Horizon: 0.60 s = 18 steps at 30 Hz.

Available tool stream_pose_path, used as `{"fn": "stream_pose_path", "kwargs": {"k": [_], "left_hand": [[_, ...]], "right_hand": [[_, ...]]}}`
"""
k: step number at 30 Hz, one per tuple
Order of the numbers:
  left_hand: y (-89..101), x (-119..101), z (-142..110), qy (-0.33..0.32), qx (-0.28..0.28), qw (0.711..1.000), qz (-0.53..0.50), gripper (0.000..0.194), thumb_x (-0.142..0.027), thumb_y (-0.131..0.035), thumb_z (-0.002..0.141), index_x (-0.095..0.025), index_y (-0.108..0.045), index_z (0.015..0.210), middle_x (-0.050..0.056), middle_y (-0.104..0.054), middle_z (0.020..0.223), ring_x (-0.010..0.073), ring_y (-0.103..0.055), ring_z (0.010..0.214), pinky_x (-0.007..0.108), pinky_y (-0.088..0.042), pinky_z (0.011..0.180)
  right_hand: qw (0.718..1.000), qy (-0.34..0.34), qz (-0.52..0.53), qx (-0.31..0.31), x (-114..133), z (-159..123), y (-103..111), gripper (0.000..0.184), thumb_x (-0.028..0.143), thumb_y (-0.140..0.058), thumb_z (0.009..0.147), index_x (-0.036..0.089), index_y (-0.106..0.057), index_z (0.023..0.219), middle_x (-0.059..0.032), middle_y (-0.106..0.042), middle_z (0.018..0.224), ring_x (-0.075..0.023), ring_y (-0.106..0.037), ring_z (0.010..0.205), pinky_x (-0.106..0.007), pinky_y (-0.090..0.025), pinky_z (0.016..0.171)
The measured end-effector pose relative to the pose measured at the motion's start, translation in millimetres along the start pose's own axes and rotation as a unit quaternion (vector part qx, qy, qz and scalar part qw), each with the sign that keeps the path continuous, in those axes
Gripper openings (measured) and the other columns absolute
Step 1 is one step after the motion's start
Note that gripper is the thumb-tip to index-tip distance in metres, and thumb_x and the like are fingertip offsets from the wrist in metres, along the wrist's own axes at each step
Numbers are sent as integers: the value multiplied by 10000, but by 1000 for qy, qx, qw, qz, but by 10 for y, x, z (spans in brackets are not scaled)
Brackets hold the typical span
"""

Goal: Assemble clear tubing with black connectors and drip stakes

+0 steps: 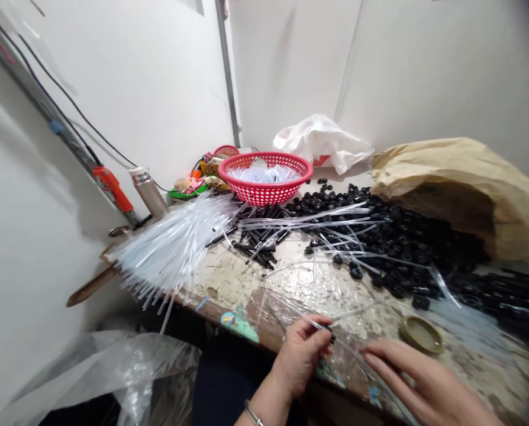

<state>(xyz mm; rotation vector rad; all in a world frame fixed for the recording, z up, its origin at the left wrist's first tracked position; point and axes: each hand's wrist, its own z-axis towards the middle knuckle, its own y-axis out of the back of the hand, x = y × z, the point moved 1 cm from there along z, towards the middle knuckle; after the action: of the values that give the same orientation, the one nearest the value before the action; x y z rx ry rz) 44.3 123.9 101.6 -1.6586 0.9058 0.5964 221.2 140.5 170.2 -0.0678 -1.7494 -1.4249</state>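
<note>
My left hand is closed near the front edge of the table, thumb and fingers pinching a small black part and a thin clear plastic tube. Slightly blurred, my right hand has its fingertips closed around the same tube to the right. Beyond them, loose clear tubes lie across a spread of small black plastic parts. A small olive-coloured dish sits just past my right hand. Short black rods are scattered near the middle of the table.
A thick bundle of clear tubes overhangs the table's left edge. Behind it stand a steel flask and an orange-handled tool. A red basket holds clear plastic pieces. An open brown paper bag lies at the right, beside a white bag.
</note>
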Motion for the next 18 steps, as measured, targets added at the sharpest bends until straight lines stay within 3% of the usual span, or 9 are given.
{"fn": "stream_pose_path", "kwargs": {"k": [4,9,13,18], "left_hand": [[19,28,14,-10,18,1000,3,281,-296,-703,629,-129,-667,852,1,-574,639,93,-490,545,234,-355,550],[59,71,58,9,20,999,-29,391,-341,-763,528,-130,-683,847,21,-605,653,106,-511,520,249,-366,528],[84,85,100,15,43,999,-9,394,-403,-762,515,-119,-697,781,14,-570,572,100,-486,490,249,-362,513],[119,121,134,11,61,998,5,406,-460,-747,513,-130,-696,745,18,-569,569,114,-485,520,266,-379,547]], "right_hand": [[996,52,-65,33,467,1028,-195,307,306,-339,896,191,-615,825,-33,-639,761,-143,-589,715,-236,-457,624],[982,72,-154,83,702,2127,-781,219,212,-421,882,155,-629,847,-46,-648,864,-148,-593,824,-277,-454,747],[974,57,-203,81,775,2579,-1123,225,284,-499,858,146,-564,1024,-64,-578,1062,-173,-562,933,-387,-462,809],[971,13,-232,57,859,2805,-1299,256,290,-496,859,155,-543,1072,-72,-551,1113,-187,-547,968,-399,-458,821]]}}
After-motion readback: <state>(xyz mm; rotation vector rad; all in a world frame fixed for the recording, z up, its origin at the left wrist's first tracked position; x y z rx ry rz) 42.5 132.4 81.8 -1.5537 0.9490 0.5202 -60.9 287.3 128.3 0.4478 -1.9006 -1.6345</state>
